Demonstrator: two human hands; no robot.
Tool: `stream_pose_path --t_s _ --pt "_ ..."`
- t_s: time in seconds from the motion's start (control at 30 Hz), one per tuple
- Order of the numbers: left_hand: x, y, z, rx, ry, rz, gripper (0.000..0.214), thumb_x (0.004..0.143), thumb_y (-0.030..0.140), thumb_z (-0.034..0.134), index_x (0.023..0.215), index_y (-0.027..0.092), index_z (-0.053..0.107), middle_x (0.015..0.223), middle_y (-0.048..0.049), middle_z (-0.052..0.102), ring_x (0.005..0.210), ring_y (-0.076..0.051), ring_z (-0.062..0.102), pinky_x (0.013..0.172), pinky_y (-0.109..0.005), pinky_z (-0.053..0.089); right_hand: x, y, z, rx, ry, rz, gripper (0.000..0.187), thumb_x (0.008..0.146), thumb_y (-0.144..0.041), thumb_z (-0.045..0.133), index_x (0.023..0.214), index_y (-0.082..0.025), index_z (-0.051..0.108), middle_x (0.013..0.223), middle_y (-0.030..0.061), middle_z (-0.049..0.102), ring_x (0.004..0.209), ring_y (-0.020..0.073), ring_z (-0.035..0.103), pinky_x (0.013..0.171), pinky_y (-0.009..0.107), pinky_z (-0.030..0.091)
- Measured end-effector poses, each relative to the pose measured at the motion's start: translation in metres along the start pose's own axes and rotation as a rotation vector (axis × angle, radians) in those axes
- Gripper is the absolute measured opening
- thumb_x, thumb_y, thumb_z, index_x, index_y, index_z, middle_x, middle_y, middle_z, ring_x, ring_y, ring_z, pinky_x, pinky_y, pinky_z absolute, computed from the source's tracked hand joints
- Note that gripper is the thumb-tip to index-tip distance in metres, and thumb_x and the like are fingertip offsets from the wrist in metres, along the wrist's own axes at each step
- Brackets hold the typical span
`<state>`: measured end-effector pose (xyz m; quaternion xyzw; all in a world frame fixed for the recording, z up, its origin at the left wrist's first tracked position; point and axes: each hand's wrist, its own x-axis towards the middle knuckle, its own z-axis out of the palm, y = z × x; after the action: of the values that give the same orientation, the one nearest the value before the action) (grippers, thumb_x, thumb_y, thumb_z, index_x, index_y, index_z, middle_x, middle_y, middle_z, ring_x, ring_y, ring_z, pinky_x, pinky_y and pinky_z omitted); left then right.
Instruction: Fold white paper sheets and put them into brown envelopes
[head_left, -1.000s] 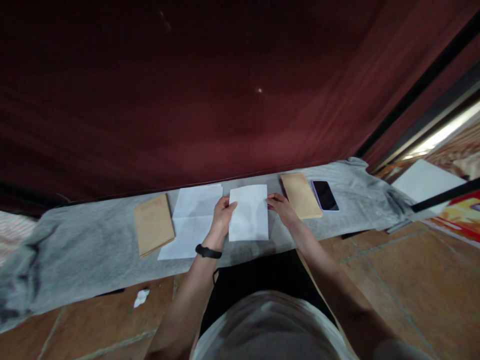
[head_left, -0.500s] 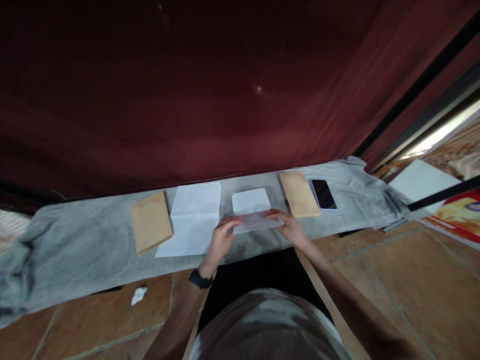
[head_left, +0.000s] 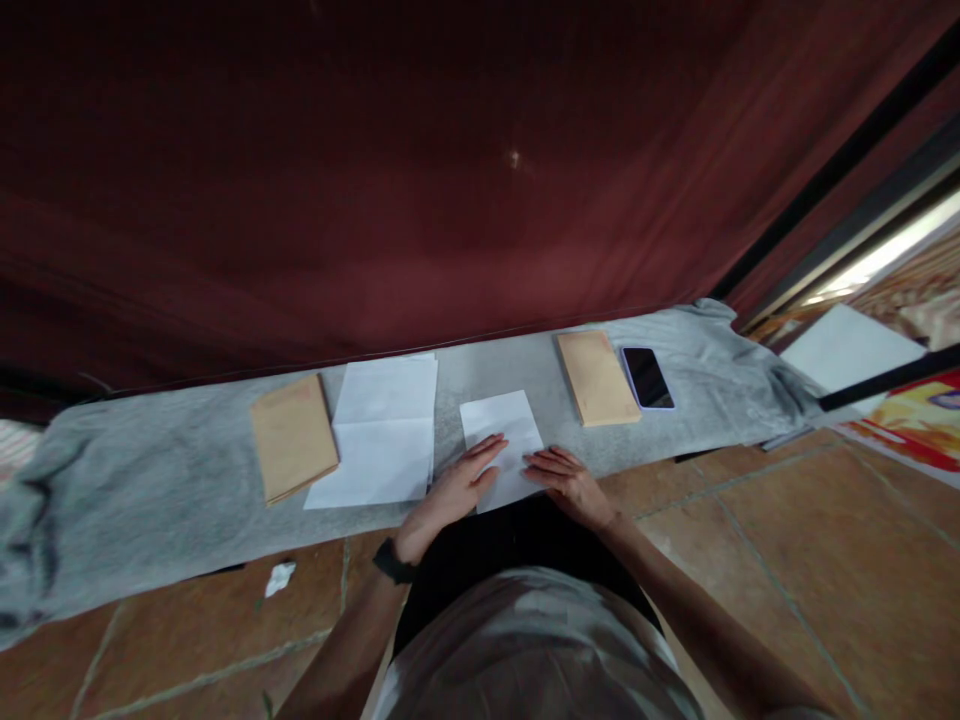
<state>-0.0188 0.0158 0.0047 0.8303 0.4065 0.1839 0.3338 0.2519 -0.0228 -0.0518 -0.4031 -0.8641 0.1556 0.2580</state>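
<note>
A folded white sheet of paper [head_left: 502, 430] lies on the grey cloth [head_left: 150, 490] in front of me. My left hand [head_left: 454, 492] rests flat on its lower left part, fingers stretched out. My right hand [head_left: 570, 482] lies flat on its lower right edge, fingers also spread. Neither hand holds anything. A black band sits on my left wrist [head_left: 391, 562].
A stack of larger white sheets [head_left: 382, 430] lies left of the folded paper, with a brown envelope [head_left: 292, 437] further left. Another brown envelope [head_left: 596, 377] and a black phone [head_left: 648, 377] lie to the right. A dark red curtain hangs behind. A paper scrap [head_left: 280, 577] lies on the tiled floor.
The sheet was held up by both hands, then folded towards me. Now it lies flat and smaller, with both hands pressing down on its near edge.
</note>
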Motion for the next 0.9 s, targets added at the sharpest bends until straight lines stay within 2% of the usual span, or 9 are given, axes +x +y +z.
stream_pose_path --t_s 0.13,0.23,0.33,0.47,0.57,0.63,0.77,0.83,0.9 --pt "0.046 0.009 0.035 0.263 -0.049 0.061 0.05 0.104 0.037 0.039 0.151 0.02 0.043 0.16 -0.0072 0.038 0.15 -0.021 0.03 0.125 -0.044 0.024 -0.001 -0.006 0.003 -0.029 -0.01 -0.001 0.045 0.094 -0.01 0.053 0.135 -0.028 0.061 0.139 0.0066 0.063 0.133 0.0223 0.055 0.119 0.053 0.035" --pt "0.059 0.001 0.054 0.425 -0.033 0.042 0.052 0.104 0.041 0.036 0.151 0.018 0.043 0.161 -0.0078 0.036 0.152 -0.023 0.025 0.126 -0.046 0.022 -0.003 -0.007 0.002 -0.03 -0.037 -0.003 0.044 0.096 -0.013 0.054 0.136 -0.028 0.06 0.141 0.0065 0.061 0.134 0.0214 0.054 0.119 0.052 0.034" --pt "0.055 -0.017 0.049 0.528 0.053 -0.017 0.054 0.104 0.042 0.033 0.153 0.019 0.039 0.162 -0.0065 0.034 0.153 -0.022 0.023 0.126 -0.045 0.021 -0.005 -0.005 0.004 -0.024 -0.029 0.006 0.037 0.098 -0.016 0.054 0.133 -0.026 0.062 0.141 0.0071 0.061 0.134 0.0216 0.054 0.119 0.052 0.034" --pt "0.045 -0.044 0.025 0.623 0.175 -0.221 0.058 0.104 0.039 0.03 0.155 0.012 0.035 0.162 -0.0122 0.033 0.152 -0.024 0.025 0.125 -0.045 0.023 -0.008 -0.003 0.007 -0.005 -0.026 0.01 0.041 0.097 -0.013 0.052 0.135 -0.026 0.06 0.144 0.0073 0.059 0.135 0.0217 0.053 0.119 0.053 0.033" --pt "0.045 -0.049 0.019 0.662 0.254 -0.349 0.059 0.103 0.035 0.03 0.154 0.005 0.034 0.161 -0.0172 0.033 0.152 -0.027 0.025 0.125 -0.047 0.022 -0.009 -0.004 0.009 0.008 -0.014 0.015 0.044 0.096 -0.011 0.052 0.136 -0.027 0.059 0.145 0.0072 0.058 0.136 0.0218 0.052 0.12 0.053 0.033" --pt "0.051 -0.041 0.026 0.658 0.24 -0.304 0.058 0.103 0.034 0.03 0.154 0.007 0.034 0.162 -0.0151 0.032 0.153 -0.026 0.024 0.125 -0.046 0.021 -0.009 -0.004 0.01 0.014 -0.008 0.027 0.046 0.094 -0.009 0.053 0.136 -0.027 0.059 0.144 0.0071 0.059 0.136 0.0221 0.051 0.12 0.054 0.033" --pt "0.071 -0.019 0.052 0.598 0.08 -0.047 0.053 0.104 0.037 0.029 0.154 0.021 0.037 0.163 -0.0032 0.031 0.153 -0.022 0.022 0.127 -0.045 0.018 -0.01 -0.006 0.011 0.019 -0.016 0.046 0.047 0.093 -0.008 0.054 0.136 -0.027 0.06 0.145 0.0073 0.058 0.137 0.0229 0.05 0.12 0.055 0.032" --pt "0.081 -0.014 0.059 0.582 0.067 -0.027 0.053 0.105 0.039 0.028 0.154 0.021 0.037 0.164 -0.0025 0.031 0.153 -0.022 0.021 0.127 -0.045 0.016 -0.01 -0.006 0.012 0.018 -0.02 0.047 0.047 0.093 -0.009 0.053 0.136 -0.027 0.06 0.146 0.0076 0.057 0.137 0.0228 0.05 0.12 0.055 0.031" --pt "0.089 -0.016 0.057 0.571 0.095 -0.069 0.055 0.104 0.039 0.028 0.155 0.019 0.036 0.163 -0.0045 0.031 0.153 -0.021 0.021 0.127 -0.045 0.016 -0.011 -0.006 0.012 0.015 -0.01 0.047 0.046 0.094 -0.009 0.053 0.136 -0.026 0.06 0.145 0.0081 0.057 0.137 0.0225 0.051 0.119 0.055 0.032"
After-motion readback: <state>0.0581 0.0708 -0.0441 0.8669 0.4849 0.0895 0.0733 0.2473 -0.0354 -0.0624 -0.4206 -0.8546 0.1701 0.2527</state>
